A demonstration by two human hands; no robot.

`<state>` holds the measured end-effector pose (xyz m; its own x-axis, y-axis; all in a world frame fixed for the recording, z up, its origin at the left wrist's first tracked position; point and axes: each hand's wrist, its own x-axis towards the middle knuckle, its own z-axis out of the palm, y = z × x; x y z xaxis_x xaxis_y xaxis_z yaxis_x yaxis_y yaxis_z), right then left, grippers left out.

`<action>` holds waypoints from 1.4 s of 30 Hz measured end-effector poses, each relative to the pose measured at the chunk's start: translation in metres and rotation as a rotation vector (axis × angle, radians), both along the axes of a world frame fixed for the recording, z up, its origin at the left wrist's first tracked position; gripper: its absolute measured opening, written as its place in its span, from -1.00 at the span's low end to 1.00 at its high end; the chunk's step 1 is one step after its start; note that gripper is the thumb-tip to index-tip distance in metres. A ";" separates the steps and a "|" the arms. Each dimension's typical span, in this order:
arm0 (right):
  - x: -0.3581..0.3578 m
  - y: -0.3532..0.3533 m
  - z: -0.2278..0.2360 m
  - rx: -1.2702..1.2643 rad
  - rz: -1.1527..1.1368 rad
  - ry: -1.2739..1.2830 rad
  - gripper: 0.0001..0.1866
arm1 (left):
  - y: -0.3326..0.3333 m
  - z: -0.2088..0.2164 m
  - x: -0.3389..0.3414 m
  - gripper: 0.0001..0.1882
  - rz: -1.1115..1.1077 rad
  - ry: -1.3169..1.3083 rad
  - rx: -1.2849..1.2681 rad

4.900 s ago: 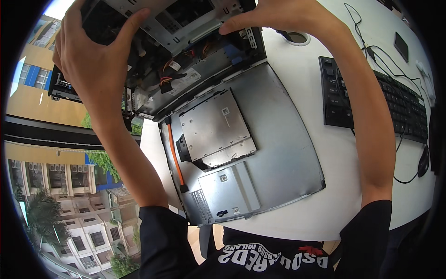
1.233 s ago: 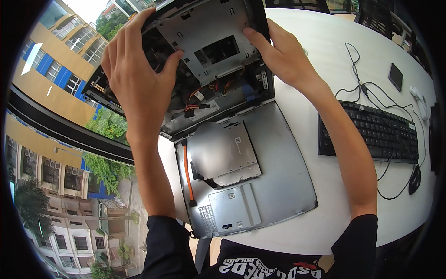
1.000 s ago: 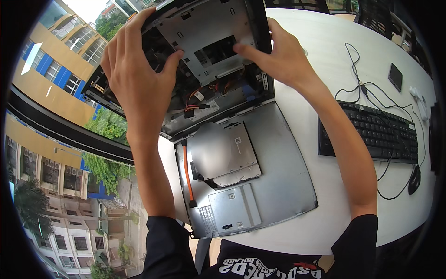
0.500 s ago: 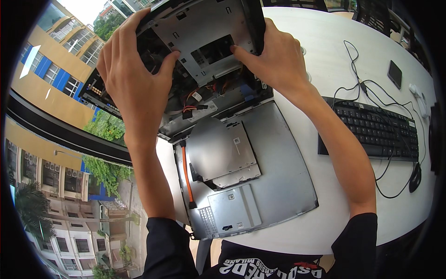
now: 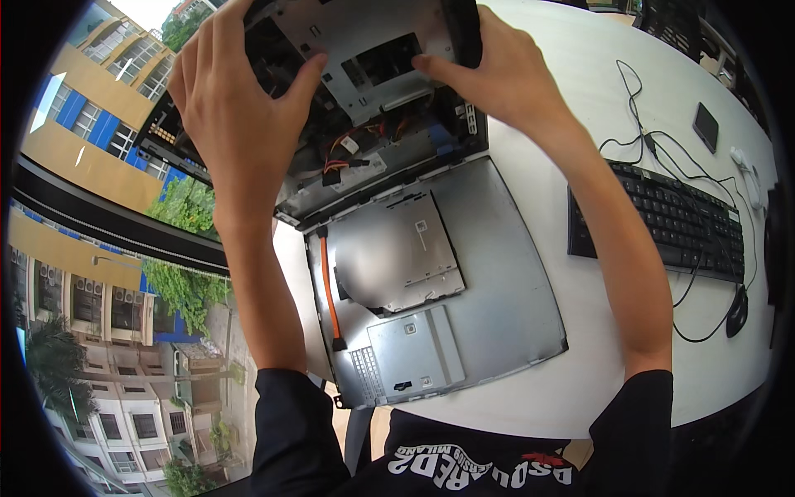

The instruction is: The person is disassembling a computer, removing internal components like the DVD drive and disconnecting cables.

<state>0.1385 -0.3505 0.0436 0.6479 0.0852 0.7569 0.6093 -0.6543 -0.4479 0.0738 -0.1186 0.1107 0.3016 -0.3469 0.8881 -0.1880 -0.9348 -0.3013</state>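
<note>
My left hand (image 5: 240,108) grips the left side of an open desktop computer case (image 5: 368,195), its thumb over the metal bracket (image 5: 331,50) inside. At the right side, my right hand (image 5: 513,79) has its fingers around the black edge and its thumb by the bracket's rectangular opening. Coloured wires (image 5: 352,149) show below the bracket. Nearer to me lies a flat metal side panel (image 5: 505,265). On it rest a silver optical drive (image 5: 406,240) and an orange cable (image 5: 329,286) with black ends. The far top of the case is cut off by the frame.
On the white table (image 5: 530,381), to the right, are a black keyboard (image 5: 662,215), a mouse (image 5: 737,311), tangled black cables (image 5: 650,141), a phone-like black slab (image 5: 705,127) and a white object (image 5: 745,174). A window frame (image 5: 116,224) borders the table's left.
The case and both hands sit slightly higher in the picture, and more of the case's lower edge shows. The panel and drive also appear a little higher. Both hands keep their grip.
</note>
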 end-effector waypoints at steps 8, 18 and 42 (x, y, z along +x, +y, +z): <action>-0.054 -0.029 0.071 -0.048 0.337 0.602 -0.37 | 0.007 0.000 -0.050 -0.54 -0.221 -0.024 -0.202; -0.079 -0.035 0.079 -0.058 0.056 0.122 -0.79 | 0.059 -0.095 -0.153 -0.84 -0.029 0.674 -0.358; -0.118 -0.049 0.094 0.131 0.469 0.097 -0.77 | 0.073 -0.123 -0.120 -0.74 0.228 1.014 -0.633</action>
